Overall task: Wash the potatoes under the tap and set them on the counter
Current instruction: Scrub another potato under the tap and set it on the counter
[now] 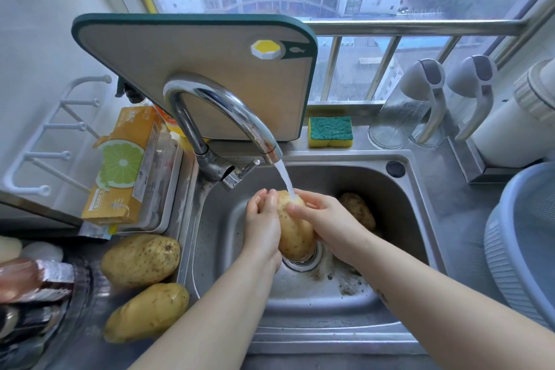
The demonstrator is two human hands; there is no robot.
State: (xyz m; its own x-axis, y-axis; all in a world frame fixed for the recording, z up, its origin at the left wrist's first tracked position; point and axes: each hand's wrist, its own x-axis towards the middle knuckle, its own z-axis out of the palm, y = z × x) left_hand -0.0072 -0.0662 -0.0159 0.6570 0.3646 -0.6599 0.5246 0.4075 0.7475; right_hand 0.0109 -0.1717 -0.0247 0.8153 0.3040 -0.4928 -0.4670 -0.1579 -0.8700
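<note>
Head view: water runs from the tap (222, 111) straight onto the far tip of a potato (295, 231) held over the sink (420, 219) drain. Its long axis runs away from the person, far end under the stream, near end toward the drain. The left hand (264, 219) cups its left flank, the right hand (327, 219) presses its right side, thumb across the top; both are closed around it. Two potatoes (141, 260) lie on the counter (87, 345) to the left, just beside the sink rim. So the set-down spot lies on the left hand's side, I'd judge. One more potato (359, 210) waits in the basin behind the right hand.
</note>
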